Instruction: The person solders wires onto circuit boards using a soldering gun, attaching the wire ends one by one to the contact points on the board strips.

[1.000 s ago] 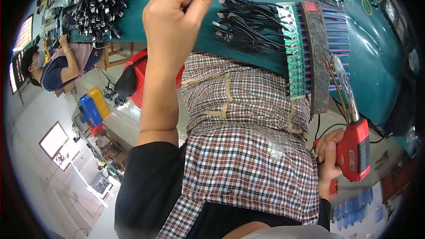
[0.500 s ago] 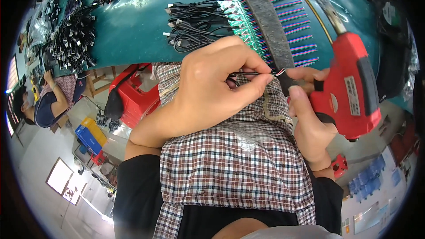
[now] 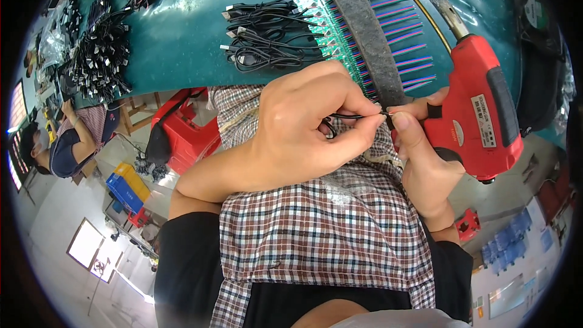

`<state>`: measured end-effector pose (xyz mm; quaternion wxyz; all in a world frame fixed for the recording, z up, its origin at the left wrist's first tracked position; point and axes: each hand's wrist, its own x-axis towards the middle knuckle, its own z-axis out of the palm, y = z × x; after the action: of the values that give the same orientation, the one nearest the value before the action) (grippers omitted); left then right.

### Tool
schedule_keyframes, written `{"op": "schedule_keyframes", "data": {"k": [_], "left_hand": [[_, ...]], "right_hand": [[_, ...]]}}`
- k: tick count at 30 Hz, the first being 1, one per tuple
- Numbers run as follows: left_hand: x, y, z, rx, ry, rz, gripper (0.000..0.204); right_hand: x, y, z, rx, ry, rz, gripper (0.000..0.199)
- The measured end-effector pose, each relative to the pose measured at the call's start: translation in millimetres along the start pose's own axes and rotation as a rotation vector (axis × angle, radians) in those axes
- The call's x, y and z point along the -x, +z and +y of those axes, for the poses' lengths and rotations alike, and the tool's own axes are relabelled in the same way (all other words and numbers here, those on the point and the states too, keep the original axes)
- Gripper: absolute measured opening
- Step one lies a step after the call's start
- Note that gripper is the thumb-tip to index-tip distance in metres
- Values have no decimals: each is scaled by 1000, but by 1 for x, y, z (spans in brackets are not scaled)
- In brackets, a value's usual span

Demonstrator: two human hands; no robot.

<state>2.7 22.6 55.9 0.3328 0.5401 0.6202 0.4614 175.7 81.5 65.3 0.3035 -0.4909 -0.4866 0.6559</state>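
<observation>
My left hand pinches a thin black cable between thumb and forefinger, just above my lap. Meeting it there, the thumb and forefinger of my right hand close on the cable's end; the wire ends are mostly covered by the fingertips. That same right hand also holds a red soldering gun, its metal barrel pointing away over the table. Beyond my hands lies a row of green circuit boards under a dark grey bar, with coloured wires sticking out to the right.
Coiled black USB cables lie left of the boards on the green table. A large cable pile sits farther left. A brass-coloured rod runs beside the gun's barrel. Below the table edge stands a red stool; another person sits at far left.
Both hands have shifted slightly nearer to me, and the fingertips have come together. The bared wires seen earlier are now covered by my right fingers.
</observation>
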Motion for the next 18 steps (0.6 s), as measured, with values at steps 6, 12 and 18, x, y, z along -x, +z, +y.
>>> {"op": "schedule_keyframes", "data": {"k": [6, 12, 18], "left_hand": [[-7, -13, -9, -286, 7, 120, 12], [-9, -19, -25, -470, -85, 108, 9], [-10, -9, -31, -624, -88, 91, 9]], "right_hand": [[1, -13, 5, 82, -42, -31, 39], [18, -59, 5, 148, -36, -215, 23], [42, -82, 19, 444, -74, -391, 31]]}}
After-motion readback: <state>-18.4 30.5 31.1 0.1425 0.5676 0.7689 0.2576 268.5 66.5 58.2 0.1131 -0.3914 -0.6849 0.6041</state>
